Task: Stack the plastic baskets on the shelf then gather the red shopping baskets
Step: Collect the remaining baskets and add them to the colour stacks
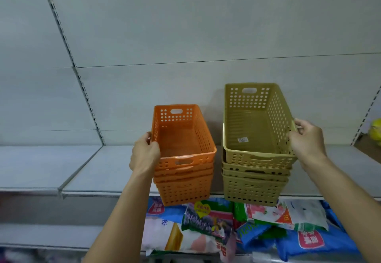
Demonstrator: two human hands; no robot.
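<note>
Plastic baskets stand in two nested piles on the front edge of a grey shelf, side by side and slightly apart. The orange stack is on the left, and the top orange basket sits tilted in it, its near end lower than its far end. The left hand grips that basket's left rim, thumb inside the wall and fingers wrapped outside. The tan stack on the right is taller; the top tan basket is raised and not fully seated in the ones beneath. A small white label lies on its floor. The right hand is closed on this basket's right rim, thumb over the edge. Both stacks overhang the shelf lip a little, or so it seems from this steep angle. Below, on the lower shelf, lie colourful packets in a loose heap. A yellow object, blurred, sits at the far right.
</note>
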